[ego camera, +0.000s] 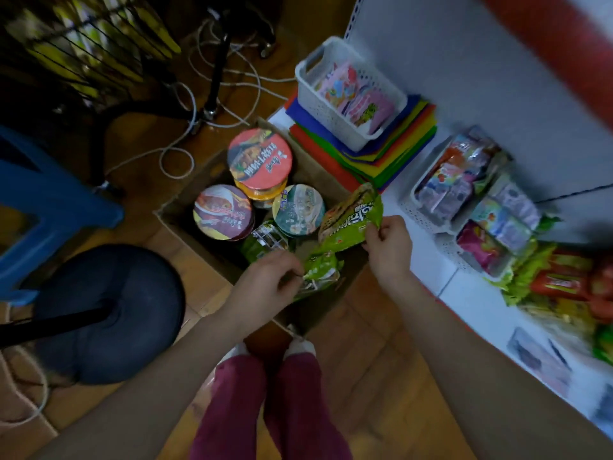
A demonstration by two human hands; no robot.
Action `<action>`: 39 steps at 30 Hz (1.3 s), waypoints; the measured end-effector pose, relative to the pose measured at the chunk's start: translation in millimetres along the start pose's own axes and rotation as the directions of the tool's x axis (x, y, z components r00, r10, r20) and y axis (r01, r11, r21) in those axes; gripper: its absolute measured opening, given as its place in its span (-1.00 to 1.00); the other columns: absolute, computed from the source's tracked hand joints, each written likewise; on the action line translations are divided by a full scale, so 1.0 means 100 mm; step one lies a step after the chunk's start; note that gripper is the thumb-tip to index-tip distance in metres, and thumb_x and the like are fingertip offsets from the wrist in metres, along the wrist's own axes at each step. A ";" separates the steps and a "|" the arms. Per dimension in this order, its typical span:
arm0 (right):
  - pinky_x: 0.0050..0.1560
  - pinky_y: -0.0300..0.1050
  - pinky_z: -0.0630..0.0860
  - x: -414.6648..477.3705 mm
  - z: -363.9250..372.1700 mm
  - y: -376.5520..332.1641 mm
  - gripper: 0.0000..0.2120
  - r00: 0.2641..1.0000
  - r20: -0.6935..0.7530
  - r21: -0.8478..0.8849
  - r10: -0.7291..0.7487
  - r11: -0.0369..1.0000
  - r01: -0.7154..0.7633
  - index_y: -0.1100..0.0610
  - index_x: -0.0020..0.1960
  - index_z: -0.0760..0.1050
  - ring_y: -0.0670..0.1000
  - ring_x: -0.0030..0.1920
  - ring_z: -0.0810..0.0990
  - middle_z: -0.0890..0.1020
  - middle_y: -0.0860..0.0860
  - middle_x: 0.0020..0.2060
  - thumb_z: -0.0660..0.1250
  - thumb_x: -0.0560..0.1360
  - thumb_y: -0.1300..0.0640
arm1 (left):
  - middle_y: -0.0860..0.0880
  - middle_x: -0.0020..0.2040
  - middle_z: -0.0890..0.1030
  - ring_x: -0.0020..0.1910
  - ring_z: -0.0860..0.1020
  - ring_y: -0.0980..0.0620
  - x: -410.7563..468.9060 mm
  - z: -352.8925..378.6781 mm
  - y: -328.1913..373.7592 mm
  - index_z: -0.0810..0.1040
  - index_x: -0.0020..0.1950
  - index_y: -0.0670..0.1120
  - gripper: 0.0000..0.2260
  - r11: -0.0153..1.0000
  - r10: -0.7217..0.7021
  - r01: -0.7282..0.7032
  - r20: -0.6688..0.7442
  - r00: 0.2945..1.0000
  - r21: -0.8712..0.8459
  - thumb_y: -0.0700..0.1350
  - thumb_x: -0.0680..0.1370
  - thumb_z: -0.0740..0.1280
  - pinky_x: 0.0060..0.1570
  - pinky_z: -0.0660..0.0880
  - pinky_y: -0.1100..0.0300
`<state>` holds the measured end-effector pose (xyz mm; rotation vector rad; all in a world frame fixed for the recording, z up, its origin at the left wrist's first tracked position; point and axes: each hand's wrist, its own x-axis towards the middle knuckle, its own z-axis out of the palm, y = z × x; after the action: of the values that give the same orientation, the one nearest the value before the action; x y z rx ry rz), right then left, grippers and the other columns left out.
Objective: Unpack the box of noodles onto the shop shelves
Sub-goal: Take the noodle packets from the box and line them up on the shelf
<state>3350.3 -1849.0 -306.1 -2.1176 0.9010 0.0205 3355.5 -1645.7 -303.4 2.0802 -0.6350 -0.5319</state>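
While the box (185,207) sits open on the floor with three cups (259,159) inside, the left hand (265,287) curls its fingers closed on a green pack (320,268) at the box's near edge. Right of it, the right hand (388,247) pinches a second pack (351,217), tilted up above the box, beside the shelf (421,260). Both forearms reach forward and down.

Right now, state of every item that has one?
cardboard box: open, part full
green noodle packet: lifted, held by right hand
second green packet: in box, gripped by left hand
noodle cups: sealed, upright in box
white basket: holds packets
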 end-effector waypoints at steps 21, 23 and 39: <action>-0.38 -0.31 0.23 -1.40 -2.58 -3.08 -0.99 0.867 -0.199 0.045 -0.456 0.880 0.473 0.16 -0.01 0.33 -0.17 -0.37 0.36 0.39 -0.11 -0.33 0.16 0.58 0.22 | 0.00 0.02 0.52 -0.11 0.46 0.11 -0.55 -2.79 2.88 0.52 0.24 -0.14 -0.73 0.995 0.044 -0.023 -0.233 0.971 0.093 -0.21 0.53 0.29 -0.17 0.35 0.35; -0.32 -0.30 0.26 -1.50 -2.86 -3.29 -0.96 0.840 -0.285 0.080 -0.463 0.861 0.502 0.16 0.03 0.35 -0.13 -0.28 0.38 0.43 -0.08 -0.26 0.16 0.58 0.22 | 0.02 -0.09 0.57 -0.33 0.48 0.11 -0.54 -2.96 3.08 0.50 0.22 -0.12 -0.76 0.997 0.048 -0.033 -0.221 0.974 0.072 -0.19 0.55 0.27 -0.38 0.33 0.39; -0.16 -0.31 0.36 -1.82 -4.78 -4.15 -0.94 0.535 -0.723 0.104 -0.437 0.697 0.710 0.03 0.01 0.38 -0.11 -0.14 0.44 0.49 -0.08 -0.16 0.22 0.56 0.17 | -0.05 -0.09 0.57 -0.13 0.50 0.00 -0.01 -3.68 4.91 0.56 0.13 -0.19 -0.80 0.908 0.392 -0.405 -0.558 0.731 0.108 -0.15 0.55 0.28 -0.21 0.31 0.22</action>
<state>3333.9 -1900.0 350.2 -1.9286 0.4206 -1.2470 3449.8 -1657.4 302.6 1.8620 -0.6773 0.3348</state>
